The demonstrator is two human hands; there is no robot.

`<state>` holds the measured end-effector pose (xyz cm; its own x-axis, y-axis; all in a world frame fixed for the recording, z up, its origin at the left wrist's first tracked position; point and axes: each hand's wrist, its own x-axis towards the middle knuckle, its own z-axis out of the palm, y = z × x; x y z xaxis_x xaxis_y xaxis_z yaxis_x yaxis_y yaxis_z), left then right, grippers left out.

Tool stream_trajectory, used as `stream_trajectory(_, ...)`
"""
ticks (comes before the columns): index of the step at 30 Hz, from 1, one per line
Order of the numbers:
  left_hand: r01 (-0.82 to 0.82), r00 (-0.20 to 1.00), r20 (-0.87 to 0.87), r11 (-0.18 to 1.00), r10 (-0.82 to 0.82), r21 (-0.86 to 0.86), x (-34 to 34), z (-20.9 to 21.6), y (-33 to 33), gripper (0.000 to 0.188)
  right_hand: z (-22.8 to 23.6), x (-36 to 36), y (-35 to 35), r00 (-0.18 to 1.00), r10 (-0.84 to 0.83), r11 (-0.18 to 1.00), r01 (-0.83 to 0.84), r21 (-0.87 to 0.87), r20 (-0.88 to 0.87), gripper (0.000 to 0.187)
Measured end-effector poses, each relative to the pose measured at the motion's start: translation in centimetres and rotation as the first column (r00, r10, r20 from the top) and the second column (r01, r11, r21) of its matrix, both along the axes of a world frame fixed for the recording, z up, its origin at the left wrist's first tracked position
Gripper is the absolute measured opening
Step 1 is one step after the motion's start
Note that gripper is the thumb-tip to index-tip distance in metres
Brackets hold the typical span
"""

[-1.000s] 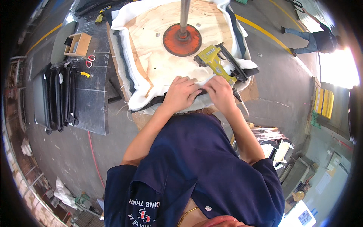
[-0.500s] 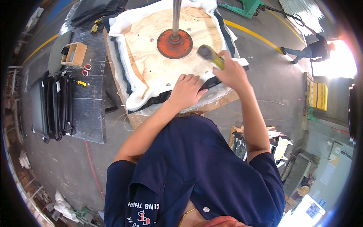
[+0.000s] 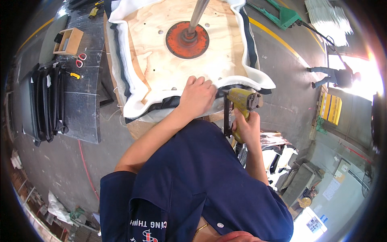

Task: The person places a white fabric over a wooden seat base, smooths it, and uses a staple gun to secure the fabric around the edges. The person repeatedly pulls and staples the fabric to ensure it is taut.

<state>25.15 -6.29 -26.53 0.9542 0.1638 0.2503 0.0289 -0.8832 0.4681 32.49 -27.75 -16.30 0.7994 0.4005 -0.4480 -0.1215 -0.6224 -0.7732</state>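
Note:
A plywood panel (image 3: 149, 48), ringed by white padding (image 3: 131, 109) and black fabric (image 3: 167, 103), lies in front of me. A round orange-red metal plate (image 3: 175, 40) with a steel post (image 3: 198, 16) sits at the panel's middle. My left hand (image 3: 197, 94) is closed over the near edge, fingers curled onto the black fabric and padding there. To its right, my right hand (image 3: 246, 125) grips the handle of a yellow-green pneumatic staple gun (image 3: 242, 99). The gun's black front is close to the near right part of the edge; whether it touches, I cannot tell.
On the left, a dark table (image 3: 82, 109) holds a wooden box (image 3: 68, 41), red-handled scissors (image 3: 81, 60), a yellow screwdriver (image 3: 73, 75) and a stack of black covered pieces (image 3: 40, 105). Far right, a person (image 3: 338, 76) holds the handle of a green pallet jack (image 3: 278, 14).
My right hand has brought the staple gun down and toward me, turning it upright beside the near edge. My left hand stays on the edge, its fingers more curled. The view has shifted slightly.

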Motion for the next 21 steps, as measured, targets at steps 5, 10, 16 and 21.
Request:
stream_trajectory(5, -0.022, 1.000, -0.010, 1.000, 0.022, -0.007, 0.3, -0.1, -0.1, 0.012, -1.8, -0.4, 1.1, 0.970, 0.152, 0.981, -0.125, -0.148, 0.191, 0.032)
stream_trajectory(10, -0.031, 0.999, -0.011, 0.999, 0.031, -0.026, 0.4, 0.2, -0.2, 0.011, 0.0, -0.1, 2.6, 0.987, 0.102, 0.972, -0.072, -0.224, 0.125, 0.041)
stream_trajectory(16, -0.049, 0.998, -0.031, 0.998, 0.048, -0.046, 0.9, -0.2, -0.5, 0.010, 0.4, 0.6, 4.1, 0.976, 0.162, 0.945, -0.111, -0.308, 0.146, 0.042)
stream_trajectory(21, -0.007, 0.999, -0.033, 0.998, 0.005, -0.068, 0.8, -0.2, 0.3, 0.012, 0.5, 1.2, 4.4, 0.985, 0.125, 0.948, -0.082, -0.309, 0.121, 0.044)
